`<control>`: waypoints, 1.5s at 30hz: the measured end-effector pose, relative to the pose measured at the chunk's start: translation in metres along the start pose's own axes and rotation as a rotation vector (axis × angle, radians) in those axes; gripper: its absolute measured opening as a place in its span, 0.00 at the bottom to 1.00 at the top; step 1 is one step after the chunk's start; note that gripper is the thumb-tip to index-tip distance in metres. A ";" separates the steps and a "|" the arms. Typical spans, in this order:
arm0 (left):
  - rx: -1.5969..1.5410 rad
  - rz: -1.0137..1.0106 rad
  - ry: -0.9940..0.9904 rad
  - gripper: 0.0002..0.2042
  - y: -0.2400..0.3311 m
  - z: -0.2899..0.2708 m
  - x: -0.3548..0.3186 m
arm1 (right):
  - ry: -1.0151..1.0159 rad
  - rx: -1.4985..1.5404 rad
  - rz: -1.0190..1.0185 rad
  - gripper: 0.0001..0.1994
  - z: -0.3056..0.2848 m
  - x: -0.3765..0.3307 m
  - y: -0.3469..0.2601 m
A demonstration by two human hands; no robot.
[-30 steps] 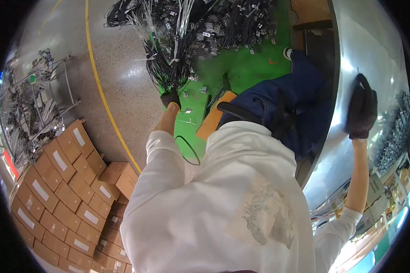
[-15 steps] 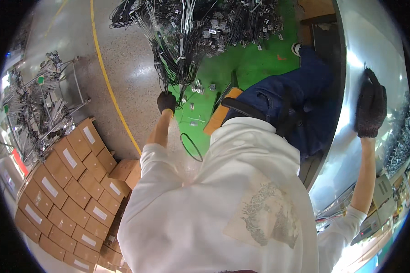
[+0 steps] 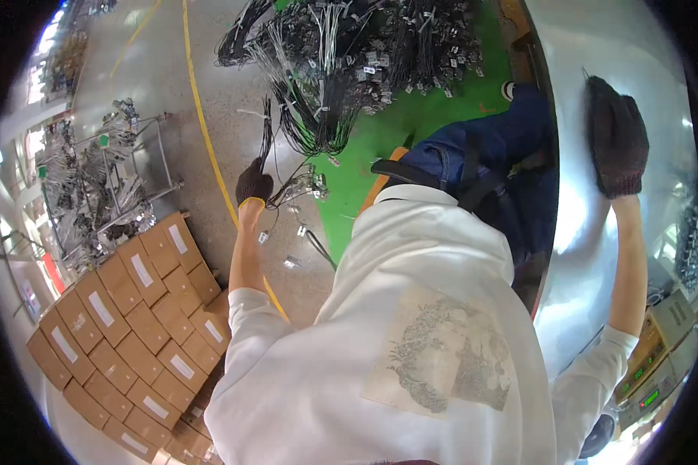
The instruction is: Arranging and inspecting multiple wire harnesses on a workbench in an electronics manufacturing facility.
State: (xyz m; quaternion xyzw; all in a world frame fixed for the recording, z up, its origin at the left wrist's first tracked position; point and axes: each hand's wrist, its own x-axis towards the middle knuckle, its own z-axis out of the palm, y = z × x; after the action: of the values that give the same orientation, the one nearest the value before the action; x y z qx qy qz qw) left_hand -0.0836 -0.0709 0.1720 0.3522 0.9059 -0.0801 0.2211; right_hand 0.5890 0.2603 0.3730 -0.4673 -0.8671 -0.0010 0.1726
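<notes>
My left hand (image 3: pixel 254 184), in a dark knit glove, is closed around a bundle of thin black cables (image 3: pixel 267 139). One end stands up above the fist, while looser cables with small silvery connectors (image 3: pixel 312 184) spread to its right. Beyond it, a larger bunch of black and pale cables (image 3: pixel 318 128) lies against a big heap (image 3: pixel 372 58) of cables and connectors on the floor. My right hand (image 3: pixel 617 138), gloved too, lies flat on a shiny metal tabletop (image 3: pixel 570 46), fingers extended. A thin dark strand shows at its fingertips; whether it is held is unclear.
Stacked brown cartons (image 3: pixel 132 318) stand at the left, below a wire-frame rack (image 3: pixel 163 155) hung with cables. A yellow line (image 3: pixel 198 101) crosses the grey floor beside a green area (image 3: pixel 419 116). Instruments with lit displays (image 3: pixel 647 395) sit at lower right.
My left hand has moved left and back from the heap, drawing the cable bundle and its connectors along. My right hand stays on the tabletop, slightly shifted. The whole view has shifted too.
</notes>
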 end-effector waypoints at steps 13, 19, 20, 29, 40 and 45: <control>-1.165 -0.059 -0.420 0.17 -0.039 0.074 -0.051 | 0.086 0.025 -0.067 0.16 0.002 -0.019 -0.001; -0.852 0.429 -0.932 0.21 0.004 0.129 -0.043 | 0.049 0.048 -0.071 0.17 -0.004 -0.025 -0.003; -1.154 0.042 -1.140 0.22 0.013 0.125 -0.044 | 0.027 0.055 -0.035 0.17 -0.005 -0.026 -0.004; -1.682 0.407 -1.227 0.18 0.021 -0.048 -0.078 | 0.032 0.038 -0.056 0.17 -0.005 -0.026 -0.008; -1.638 1.324 -1.165 0.24 0.146 -0.245 -0.119 | 0.099 0.071 -0.055 0.16 -0.009 -0.052 -0.009; -1.457 1.108 -0.668 0.22 0.139 -0.223 -0.035 | 0.159 0.051 -0.061 0.15 -0.011 -0.056 -0.019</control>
State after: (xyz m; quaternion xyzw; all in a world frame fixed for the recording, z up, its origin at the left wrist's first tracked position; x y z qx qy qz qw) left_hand -0.0439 0.0782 0.3881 0.4646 0.3301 0.5196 0.6366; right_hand 0.6050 0.2029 0.3696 -0.4347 -0.8641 -0.0211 0.2527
